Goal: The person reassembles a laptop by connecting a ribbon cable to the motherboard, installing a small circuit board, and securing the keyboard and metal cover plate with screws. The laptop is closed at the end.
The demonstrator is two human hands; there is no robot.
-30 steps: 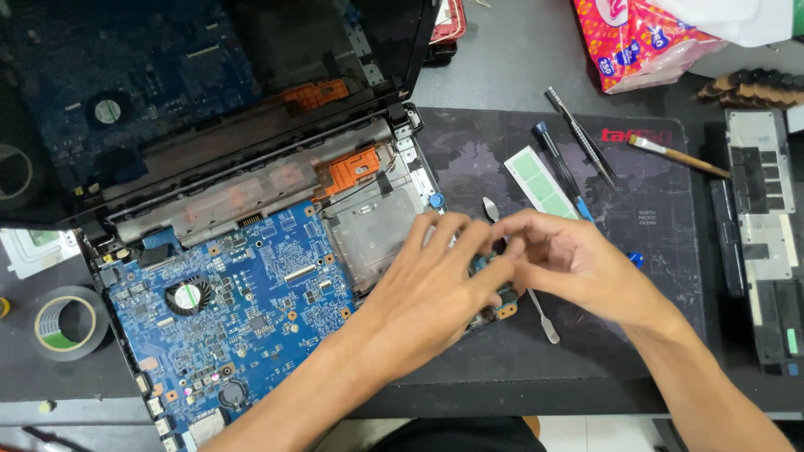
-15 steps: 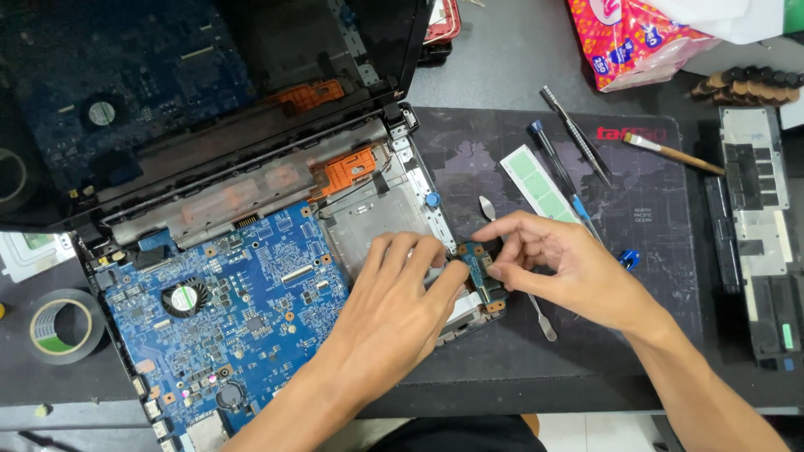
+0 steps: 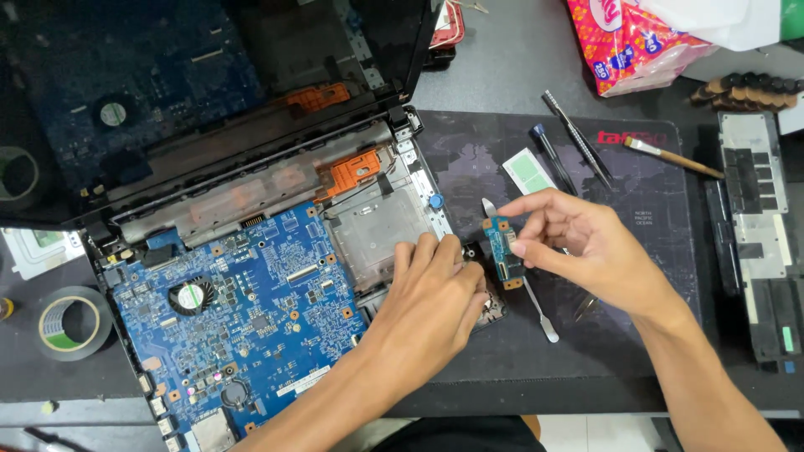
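Head view: right hand (image 3: pixel 590 251) fingers newly lifting small board (image 3: pixel 502 249); left hand (image 3: pixel 431 297) flat, open.

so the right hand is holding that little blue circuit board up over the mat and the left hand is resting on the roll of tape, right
Not quite. The right hand does hold the small blue circuit board over the dark mat, but the left hand rests on the open laptop's right corner, not on the tape. The roll of tape lies untouched far to the left, as the head view shows.

laptop corner (image 3: pixel 490 305) hidden under left hand (image 3: pixel 431 293), spudger (image 3: pixel 536 297) partly covered — snack bag (image 3: pixel 628 38) cut off
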